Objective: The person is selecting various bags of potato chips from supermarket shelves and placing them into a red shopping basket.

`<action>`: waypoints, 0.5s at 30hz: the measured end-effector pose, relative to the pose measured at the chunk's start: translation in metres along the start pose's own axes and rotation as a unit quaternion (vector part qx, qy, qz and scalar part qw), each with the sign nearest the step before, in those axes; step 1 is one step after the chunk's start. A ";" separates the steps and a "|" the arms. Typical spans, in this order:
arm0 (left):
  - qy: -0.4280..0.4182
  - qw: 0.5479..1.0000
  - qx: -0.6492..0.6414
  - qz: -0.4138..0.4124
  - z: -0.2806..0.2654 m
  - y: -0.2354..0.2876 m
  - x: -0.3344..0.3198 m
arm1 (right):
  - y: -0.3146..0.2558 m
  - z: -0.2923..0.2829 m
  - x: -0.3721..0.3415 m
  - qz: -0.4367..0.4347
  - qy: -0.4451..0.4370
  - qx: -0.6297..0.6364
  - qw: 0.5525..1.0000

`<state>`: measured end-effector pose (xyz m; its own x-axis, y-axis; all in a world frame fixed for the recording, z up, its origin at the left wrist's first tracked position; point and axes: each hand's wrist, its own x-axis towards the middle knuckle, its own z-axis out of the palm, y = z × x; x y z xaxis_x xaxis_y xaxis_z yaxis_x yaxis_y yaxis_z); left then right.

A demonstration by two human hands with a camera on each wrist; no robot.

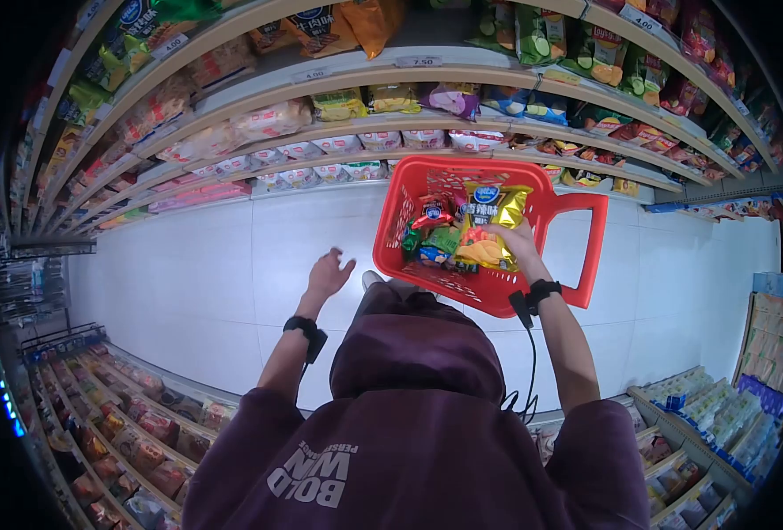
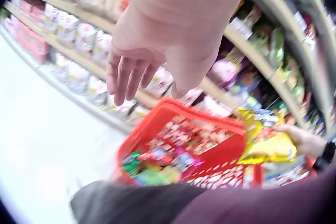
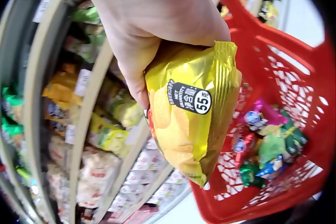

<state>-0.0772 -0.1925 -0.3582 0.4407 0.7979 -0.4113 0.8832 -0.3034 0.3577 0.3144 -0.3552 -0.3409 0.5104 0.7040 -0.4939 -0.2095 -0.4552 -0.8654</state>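
The right hand (image 1: 513,240) was clamped on a yellow chip packet (image 1: 480,216), gripping it by its right-hand side; one digit showed against the printed face in the right wrist view, while most of the others were hidden; from that grip the packet lay to the left, its long axis running roughly away from the body, its printed face turned up toward the person in the head view; how steeply it tilted could not be told.

Under the packet was a red basket (image 1: 386,216); in the head view the packet covered the right-hand part of the opening, toward the side with the handle (image 1: 596,238); whether it touched the rim could not be made out; the small bright packets (image 1: 440,237) lay inside the basket, so that, as I judged it, the line from the grip to them ran down and leftward.

The left hand (image 1: 328,274) was on the other side, left of the basket and well apart from the yellow packet; its fingers were loosely extended and held nothing; the right hand was plainly the nearer one; farther out, shelves (image 1: 365,69) of bagged snacks stood across the basket's far side, above a pale tiled floor (image 1: 197,256).
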 end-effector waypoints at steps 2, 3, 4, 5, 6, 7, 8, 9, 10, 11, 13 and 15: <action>-0.094 0.993 0.060 -0.045 0.046 -0.076 -0.034 | 0.061 -0.021 0.018 0.090 0.019 0.070 0.993; -0.144 0.985 0.026 -0.088 0.056 -0.103 -0.062 | 0.082 -0.028 0.023 0.145 0.045 0.102 0.983; -0.126 0.988 0.008 -0.086 0.077 -0.140 -0.097 | 0.102 -0.031 0.024 0.203 0.070 0.134 0.967; -0.206 0.956 -0.083 -0.193 0.073 -0.153 -0.129 | 0.116 -0.031 0.026 0.215 0.090 0.131 0.964; -0.220 0.927 -0.145 -0.268 0.089 -0.185 -0.164 | 0.127 -0.029 0.029 0.226 0.110 0.128 0.959; -0.227 0.907 -0.168 -0.314 0.087 -0.191 -0.196 | 0.140 -0.028 0.032 0.236 0.130 0.125 0.955; -0.233 0.899 -0.140 -0.343 0.080 -0.190 -0.223 | 0.158 -0.025 0.036 0.227 0.122 0.094 0.962; -0.261 0.900 -0.075 -0.341 0.065 -0.178 -0.240 | 0.187 -0.023 0.046 0.229 0.124 0.043 0.965; -0.275 0.889 -0.067 -0.359 0.063 -0.180 -0.255 | 0.206 -0.015 0.058 0.284 0.115 0.050 0.951; -0.281 0.879 -0.075 -0.377 0.056 -0.172 -0.264 | 0.210 -0.005 0.066 0.338 0.103 0.055 0.934; -0.264 0.882 -0.086 -0.380 0.050 -0.162 -0.270 | 0.210 0.014 0.070 0.354 0.062 0.118 0.926; -0.230 0.917 -0.087 -0.315 0.053 -0.160 -0.258 | 0.204 0.032 0.068 0.360 0.037 0.138 0.922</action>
<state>-0.3238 -0.3769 -0.3535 -0.0916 0.4708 -0.8775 0.9644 0.2614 0.0396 0.2803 -0.3825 -0.5536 0.2095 0.2309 -0.9501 -0.7155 -0.6261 -0.3099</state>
